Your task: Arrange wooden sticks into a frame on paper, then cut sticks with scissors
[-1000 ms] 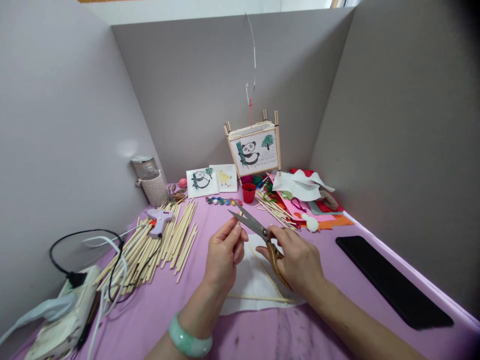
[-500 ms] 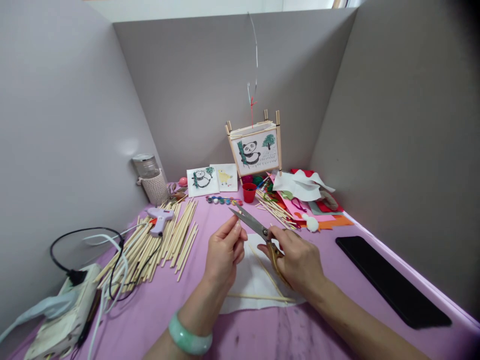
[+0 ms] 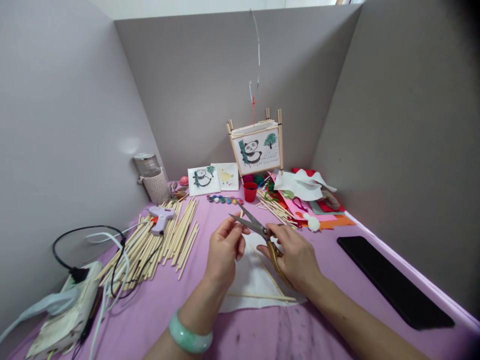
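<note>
My right hand (image 3: 294, 255) grips a pair of scissors (image 3: 273, 247) by the gold-coloured handles, its blades parted and pointing up to the left. Between the thumb and fingers of my left hand (image 3: 227, 245) is a thin wooden stick (image 3: 242, 213), of which only a short end shows. That end stands between the two blades; whether they touch it I cannot tell. Beneath the hands lies a white sheet (image 3: 255, 277) with two long pale sticks (image 3: 262, 296) on it, meeting near its lower right. A green bangle circles my left wrist.
Several wooden sticks (image 3: 183, 232) are heaped at left under a lilac glue gun (image 3: 162, 220). Cables run to a power strip (image 3: 63, 315). A panda lantern (image 3: 257, 150), red cup (image 3: 250, 192), and felt pieces are behind. A black slab (image 3: 393, 280) lies at right.
The scissor blades have spread wider around the stick's end. Both hands stay nearly in place, and the whole view has shifted slightly.
</note>
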Tool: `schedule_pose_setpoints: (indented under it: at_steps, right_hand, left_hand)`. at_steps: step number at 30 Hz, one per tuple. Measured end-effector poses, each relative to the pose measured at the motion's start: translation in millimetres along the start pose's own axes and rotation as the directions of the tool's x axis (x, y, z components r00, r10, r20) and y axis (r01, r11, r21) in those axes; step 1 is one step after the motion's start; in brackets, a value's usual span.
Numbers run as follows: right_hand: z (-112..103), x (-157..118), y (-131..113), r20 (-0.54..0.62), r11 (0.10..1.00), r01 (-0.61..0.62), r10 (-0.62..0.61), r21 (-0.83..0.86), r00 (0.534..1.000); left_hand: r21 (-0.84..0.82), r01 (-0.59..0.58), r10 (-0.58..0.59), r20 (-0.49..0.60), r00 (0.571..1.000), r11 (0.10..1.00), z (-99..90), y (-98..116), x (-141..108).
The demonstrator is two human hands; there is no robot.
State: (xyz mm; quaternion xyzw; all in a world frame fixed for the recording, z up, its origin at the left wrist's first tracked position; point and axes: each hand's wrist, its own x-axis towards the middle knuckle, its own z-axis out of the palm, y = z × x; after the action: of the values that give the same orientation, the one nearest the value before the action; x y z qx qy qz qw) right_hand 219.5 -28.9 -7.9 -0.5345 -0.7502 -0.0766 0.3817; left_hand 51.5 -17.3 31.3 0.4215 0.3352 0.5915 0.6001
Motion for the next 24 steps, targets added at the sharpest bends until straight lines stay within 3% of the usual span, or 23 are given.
schedule_pose_setpoints:
  at_steps: [5, 18, 24]
  right_hand:
    - [0.8, -0.9, 0.0, -0.015, 0.998, 0.007, -0.008, -0.055, 1.0]
    - [4.1, -3.7, -1.3, -0.023, 0.989, 0.002, -0.005, -0.145, 1.0]
    - [5.9, -4.8, -2.5, -0.022, 0.989, -0.002, -0.001, -0.151, 1.0]
  left_hand:
    - [0.17, -0.009, 0.008, 0.005, 1.0, 0.985, 5.3, -1.7, -3.1]
    - [0.347, -0.014, 0.011, 0.011, 1.0, 0.938, 4.3, -10.0, -2.6]
    - [0.434, -0.073, 0.08, 0.002, 0.997, 0.898, 1.9, -15.0, -3.5]
